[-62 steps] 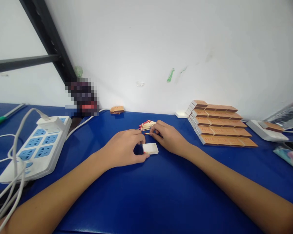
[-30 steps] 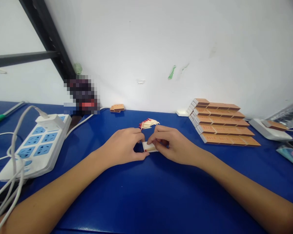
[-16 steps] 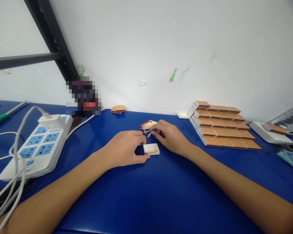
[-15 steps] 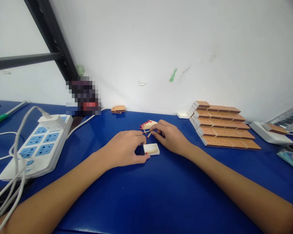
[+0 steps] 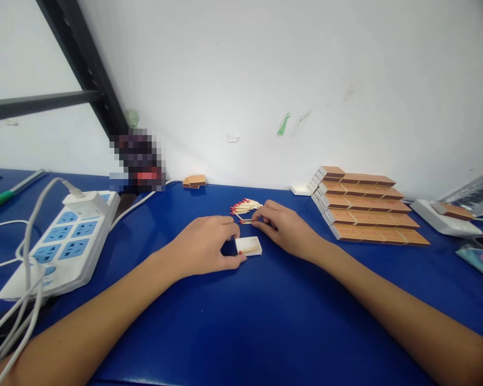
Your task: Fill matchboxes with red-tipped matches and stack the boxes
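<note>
A small white matchbox tray [image 5: 248, 241] lies on the blue table with a few red-tipped matches [image 5: 247, 250] along its near side. The thumb and index finger of my left hand [image 5: 209, 245] are curved around its left end, gripping it. Just beyond the tray, my right hand [image 5: 285, 228] pinches the plain ends of matches [image 5: 246, 221], whose red heads point left; their exact number is hard to make out. Behind them a fanned pile of matches [image 5: 244, 206] rests on the table, with one slanted match at its near edge.
Matchboxes are stacked in steps [image 5: 370, 217] at the right, a white piece [image 5: 301, 190] beside them. Two more matchboxes [image 5: 195, 181] sit by the wall. A power strip [image 5: 70, 236] with white cables is at the left; a white device [image 5: 443, 219] is far right.
My right hand has shifted slightly right and nearer, and the matches in its fingers now lie more level. My left hand and the tray have stayed in place.
</note>
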{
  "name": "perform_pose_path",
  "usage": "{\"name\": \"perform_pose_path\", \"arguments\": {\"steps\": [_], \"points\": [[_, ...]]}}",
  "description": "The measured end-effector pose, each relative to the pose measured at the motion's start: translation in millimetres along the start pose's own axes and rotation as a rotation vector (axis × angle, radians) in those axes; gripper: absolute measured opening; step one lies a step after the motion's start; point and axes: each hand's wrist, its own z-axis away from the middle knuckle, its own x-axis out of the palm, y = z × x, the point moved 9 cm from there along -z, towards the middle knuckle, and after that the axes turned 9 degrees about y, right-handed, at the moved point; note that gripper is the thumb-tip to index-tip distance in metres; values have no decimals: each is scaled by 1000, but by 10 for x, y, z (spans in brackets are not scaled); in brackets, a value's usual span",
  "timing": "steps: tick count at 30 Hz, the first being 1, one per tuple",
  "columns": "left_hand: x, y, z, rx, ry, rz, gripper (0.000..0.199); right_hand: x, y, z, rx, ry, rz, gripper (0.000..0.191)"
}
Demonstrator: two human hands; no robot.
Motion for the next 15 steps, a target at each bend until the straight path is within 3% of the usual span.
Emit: {"name": "perform_pose_path", "arguments": {"steps": [10,15], "points": [[-2,-25,-4,1,11,-25,27,28,35,-12,37,-49,22,8],[-26,-100,-6,-48,50,-52,27,-102,-130,20,22,-47,7,6]]}}
